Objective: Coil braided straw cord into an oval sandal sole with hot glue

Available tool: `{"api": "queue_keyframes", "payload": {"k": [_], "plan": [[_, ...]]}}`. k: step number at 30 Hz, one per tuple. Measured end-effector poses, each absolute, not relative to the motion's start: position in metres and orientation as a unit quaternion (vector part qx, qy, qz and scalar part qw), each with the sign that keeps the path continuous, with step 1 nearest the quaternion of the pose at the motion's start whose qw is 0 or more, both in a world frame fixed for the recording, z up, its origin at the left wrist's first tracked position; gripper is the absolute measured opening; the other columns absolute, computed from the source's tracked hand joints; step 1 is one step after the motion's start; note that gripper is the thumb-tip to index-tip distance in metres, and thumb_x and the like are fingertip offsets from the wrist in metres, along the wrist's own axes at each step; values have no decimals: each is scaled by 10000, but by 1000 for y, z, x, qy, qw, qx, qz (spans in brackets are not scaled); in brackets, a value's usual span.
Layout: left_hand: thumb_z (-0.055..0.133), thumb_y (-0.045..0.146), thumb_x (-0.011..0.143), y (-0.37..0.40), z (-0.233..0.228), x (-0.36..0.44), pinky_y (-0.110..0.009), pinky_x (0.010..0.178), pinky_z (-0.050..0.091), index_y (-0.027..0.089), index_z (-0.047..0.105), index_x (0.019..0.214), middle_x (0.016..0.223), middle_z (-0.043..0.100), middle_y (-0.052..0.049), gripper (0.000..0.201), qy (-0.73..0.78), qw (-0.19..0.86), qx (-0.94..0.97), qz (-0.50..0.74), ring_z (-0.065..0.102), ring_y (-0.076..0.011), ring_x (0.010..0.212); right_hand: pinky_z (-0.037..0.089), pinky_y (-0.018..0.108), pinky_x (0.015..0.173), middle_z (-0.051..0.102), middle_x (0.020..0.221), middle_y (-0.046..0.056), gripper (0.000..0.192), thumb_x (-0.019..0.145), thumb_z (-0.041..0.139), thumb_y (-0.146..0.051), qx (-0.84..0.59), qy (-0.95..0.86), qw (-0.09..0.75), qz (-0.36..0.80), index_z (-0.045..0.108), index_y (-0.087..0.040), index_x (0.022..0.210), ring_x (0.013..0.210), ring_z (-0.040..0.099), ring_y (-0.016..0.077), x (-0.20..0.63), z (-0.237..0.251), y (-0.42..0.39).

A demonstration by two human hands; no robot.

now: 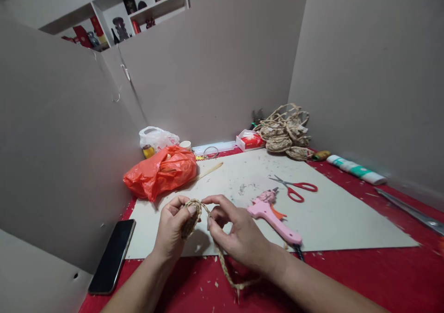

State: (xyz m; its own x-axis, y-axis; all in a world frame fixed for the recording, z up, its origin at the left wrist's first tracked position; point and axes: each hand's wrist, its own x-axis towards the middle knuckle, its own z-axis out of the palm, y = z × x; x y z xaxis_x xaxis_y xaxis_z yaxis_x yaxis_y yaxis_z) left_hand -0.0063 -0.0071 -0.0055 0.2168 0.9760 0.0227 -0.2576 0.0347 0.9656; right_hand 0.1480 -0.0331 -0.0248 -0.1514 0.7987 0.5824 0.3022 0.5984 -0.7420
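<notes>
My left hand (173, 225) grips a small coil of braided straw rope (190, 220), thumb pressed on its upper edge. From the top of the coil the braid's loose length arches across to my right hand (232, 230), whose fingers pinch it a short way from the coil. Below that hand the rest of the braid (224, 266) hangs down and curves right over the red cloth. A pink hot glue gun (274, 218) lies just right of my right hand. Scissors (294, 188) with red handles rest beyond it, blades apart.
A white board (340, 216) covers part of the red cloth (347, 276). An orange plastic bag (163, 169) sits at the back left, a phone (113, 257) at the left edge. Coiled straw rope (284, 130) is heaped at the back right, near a tissue pack (250, 140). Grey walls enclose the table.
</notes>
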Motion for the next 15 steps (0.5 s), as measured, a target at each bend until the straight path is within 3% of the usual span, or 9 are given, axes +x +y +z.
{"api": "queue_keyframes", "payload": {"k": [5, 15], "plan": [[701, 245, 685, -7, -6, -4, -204, 539, 385, 163, 535, 757, 631, 622, 9, 199, 370, 616, 467, 515, 536, -92, 544, 367, 215, 501, 470, 548, -79, 259, 808, 443, -107, -381, -722, 527, 236, 503, -193, 1045, 466, 445, 99, 148, -26, -35], [704, 239, 694, -10, -7, 4, -187, 523, 412, 159, 552, 760, 622, 609, 32, 184, 368, 610, 437, 549, 519, -69, 504, 456, 226, 592, 612, 668, -20, 307, 862, 451, -141, -366, -720, 542, 232, 511, -180, 1160, 577, 580, 120, 143, -30, -37]]}}
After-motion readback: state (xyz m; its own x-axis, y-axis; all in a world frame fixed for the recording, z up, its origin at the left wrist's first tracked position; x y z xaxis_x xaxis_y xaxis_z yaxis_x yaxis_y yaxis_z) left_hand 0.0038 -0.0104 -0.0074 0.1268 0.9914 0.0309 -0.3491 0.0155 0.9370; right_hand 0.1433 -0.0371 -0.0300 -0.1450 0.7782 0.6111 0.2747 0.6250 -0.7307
